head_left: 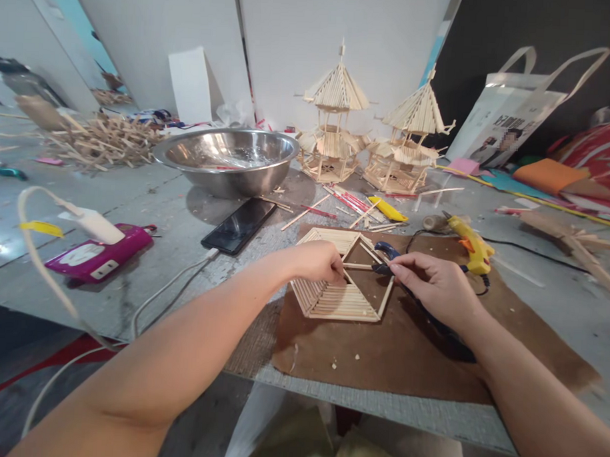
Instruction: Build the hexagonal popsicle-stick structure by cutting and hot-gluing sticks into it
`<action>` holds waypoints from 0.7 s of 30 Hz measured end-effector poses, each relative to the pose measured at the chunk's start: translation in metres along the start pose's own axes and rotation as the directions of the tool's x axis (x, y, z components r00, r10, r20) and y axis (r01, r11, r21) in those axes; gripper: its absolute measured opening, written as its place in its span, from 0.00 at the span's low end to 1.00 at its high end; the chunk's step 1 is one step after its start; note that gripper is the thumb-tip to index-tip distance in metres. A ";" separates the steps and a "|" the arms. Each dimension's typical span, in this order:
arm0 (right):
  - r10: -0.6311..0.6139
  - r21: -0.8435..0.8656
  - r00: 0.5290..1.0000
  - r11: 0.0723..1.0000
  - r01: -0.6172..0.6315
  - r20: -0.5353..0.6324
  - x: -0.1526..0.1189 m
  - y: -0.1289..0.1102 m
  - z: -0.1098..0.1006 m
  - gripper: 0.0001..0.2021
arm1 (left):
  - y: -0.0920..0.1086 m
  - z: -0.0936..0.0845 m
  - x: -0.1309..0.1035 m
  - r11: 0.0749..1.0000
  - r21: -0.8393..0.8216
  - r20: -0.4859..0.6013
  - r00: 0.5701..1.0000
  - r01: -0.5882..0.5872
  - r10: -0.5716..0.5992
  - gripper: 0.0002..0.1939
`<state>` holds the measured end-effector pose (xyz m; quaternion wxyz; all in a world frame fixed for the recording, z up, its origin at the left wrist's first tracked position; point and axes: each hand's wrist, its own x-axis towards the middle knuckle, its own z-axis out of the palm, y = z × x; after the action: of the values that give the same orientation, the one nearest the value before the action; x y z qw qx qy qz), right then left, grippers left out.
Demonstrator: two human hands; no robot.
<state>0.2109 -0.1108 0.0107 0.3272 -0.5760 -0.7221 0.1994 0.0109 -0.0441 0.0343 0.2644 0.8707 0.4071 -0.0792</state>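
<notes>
A six-sided frame of thin wooden sticks (342, 303) lies on a brown mat (325, 352). Rows of sticks fill its left and front panels, while some panels on the right show bare mat. Over its middle is my left hand (321, 261), fingers bent and pinched together at the sticks; anything between them is hidden. My right hand (430, 283) is closed around a dark blue and black cutting tool (382, 267), partly hidden by the hand. The tool's black tip is at a stick on the frame's right side.
Behind stand two stick pagodas (335, 139) and a metal bowl (227, 176). A yellow glue gun (472, 244) rests at the mat's right. Left are a cabled phone (240, 225), a purple power strip (101, 258) and a stick pile (112, 142). Loose sticks and a yellow tool (387, 209) lie ahead.
</notes>
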 end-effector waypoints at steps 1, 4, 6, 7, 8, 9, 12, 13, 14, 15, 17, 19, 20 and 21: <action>-0.002 0.001 1.000 1.000 0.002 -0.001 0.000 0.000 0.000 0.12 | 0.000 0.000 0.000 1.000 -0.001 -0.002 1.000 0.001 -0.001 0.12; -0.005 0.001 1.000 1.000 0.005 -0.001 0.000 0.000 0.000 0.12 | -0.001 0.001 0.001 1.000 -0.003 -0.006 1.000 0.002 -0.002 0.12; -0.007 -0.003 1.000 1.000 0.007 -0.003 0.000 0.000 0.000 0.12 | -0.002 0.001 0.002 1.000 -0.003 -0.008 1.000 0.001 -0.001 0.12; -0.006 -0.005 1.000 1.000 0.006 -0.004 0.000 0.000 -0.001 0.12 | -0.003 0.002 0.002 1.000 -0.004 -0.009 1.000 0.000 0.000 0.13; -0.007 -0.006 1.000 1.000 0.007 -0.007 0.000 0.000 -0.001 0.12 | -0.003 0.002 0.003 1.000 -0.005 -0.010 1.000 0.000 0.000 0.13; -0.008 -0.004 1.000 1.000 0.008 -0.010 0.000 0.000 -0.001 0.12 | -0.004 0.002 0.003 1.000 -0.007 -0.011 1.000 0.000 0.000 0.13; -0.009 0.007 1.000 1.000 0.009 -0.018 0.001 0.001 -0.001 0.13 | -0.005 0.003 0.003 1.000 -0.009 -0.011 1.000 -0.003 0.003 0.13; -0.010 0.009 1.000 1.000 0.010 -0.019 0.001 0.001 -0.001 0.13 | -0.005 0.003 0.003 1.000 -0.008 -0.012 1.000 -0.005 0.005 0.14; -0.011 0.010 1.000 1.000 0.011 -0.019 0.001 0.002 -0.002 0.13 | -0.005 0.003 0.003 1.000 -0.008 -0.012 1.000 -0.007 0.006 0.14; -0.010 0.012 1.000 1.000 0.011 -0.017 0.001 0.002 -0.002 0.13 | -0.005 0.003 0.003 1.000 -0.009 -0.013 1.000 -0.007 0.006 0.14; -0.008 0.016 1.000 1.000 0.008 -0.015 0.000 0.003 -0.002 0.13 | -0.005 0.003 0.003 1.000 -0.013 -0.013 1.000 -0.001 0.000 0.13; -0.003 0.013 1.000 1.000 0.003 -0.012 0.000 0.003 -0.002 0.13 | -0.004 0.003 0.002 1.000 -0.014 -0.010 1.000 0.014 -0.014 0.14; -0.003 0.009 1.000 1.000 0.003 -0.012 0.000 0.003 -0.002 0.13 | -0.003 0.003 0.002 1.000 -0.012 -0.009 1.000 0.020 -0.020 0.14; -0.005 0.005 1.000 1.000 0.005 -0.014 0.000 0.003 -0.002 0.13 | -0.003 0.002 0.002 1.000 -0.009 -0.008 1.000 0.024 -0.024 0.14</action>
<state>0.2144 -0.1099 0.0102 0.3340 -0.5747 -0.7208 0.1964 0.0105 -0.0427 0.0306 0.2657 0.8648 0.4190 -0.0770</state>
